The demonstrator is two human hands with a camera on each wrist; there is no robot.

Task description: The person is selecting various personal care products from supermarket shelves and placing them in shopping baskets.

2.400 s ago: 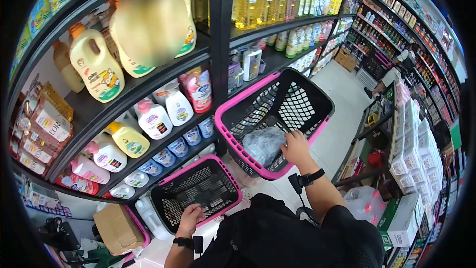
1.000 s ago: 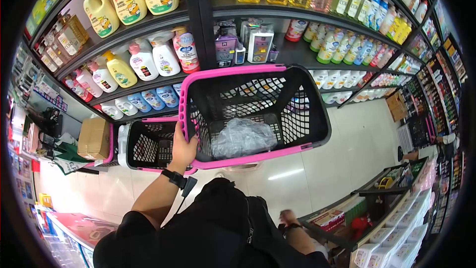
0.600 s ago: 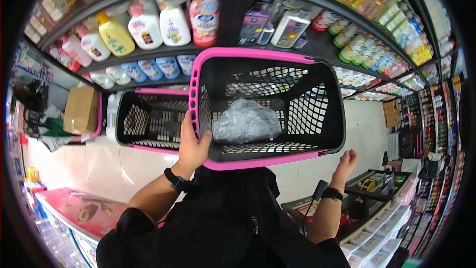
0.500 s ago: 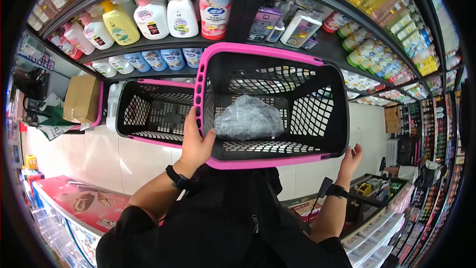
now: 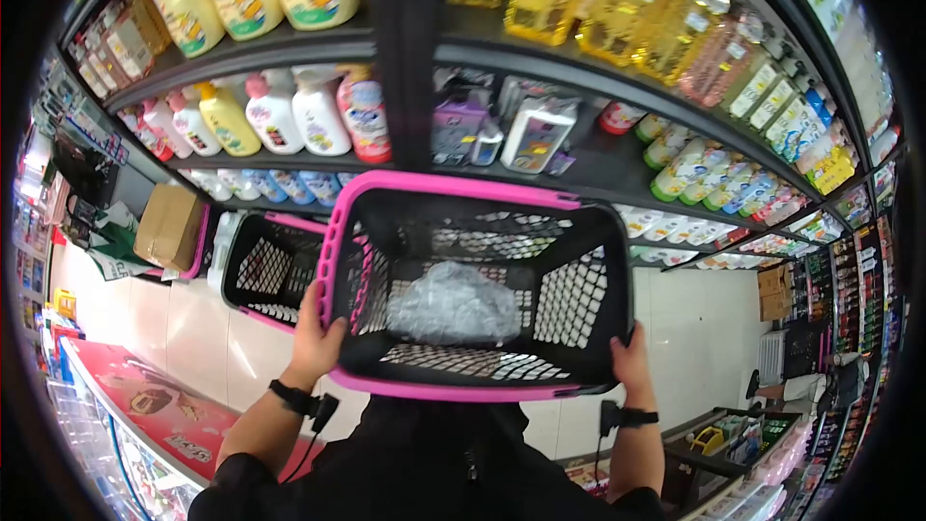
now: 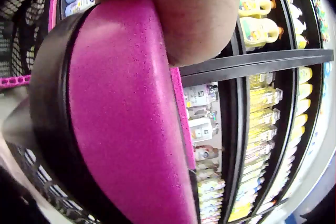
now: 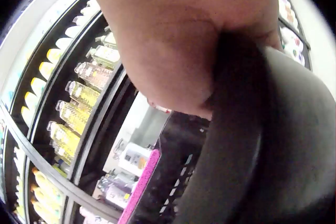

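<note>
A black shopping basket (image 5: pixel 434 390) with a pink rim is held level in front of the body in the head view. A crumpled clear plastic bag (image 5: pixel 453 307) lies inside it. My left hand (image 5: pixel 314 340) grips the pink left end, thumb over the rim. At the opposite, black end, my right hand (image 5: pixel 632 363) holds the edge with its thumb on top. Close up in the left wrist view, the palm (image 6: pixel 189 14) presses against the pink rim. The right wrist view shows the other palm (image 7: pixel 168 45) wrapped over the black edge; the fingertips beneath are hidden.
A second pink-rimmed basket (image 5: pixel 262 268) stands on the floor behind at the left, near a cardboard box (image 5: pixel 171 227). Shelves of bottles (image 5: pixel 569 0) run along the far side. A red-topped counter (image 5: pixel 159 400) is at lower left, a display stand (image 5: pixel 709 453) at lower right.
My right hand, open beside the basket half a second ago, now holds its black end. The basket has shifted left and lower in the head view, my left hand still on its rim.
</note>
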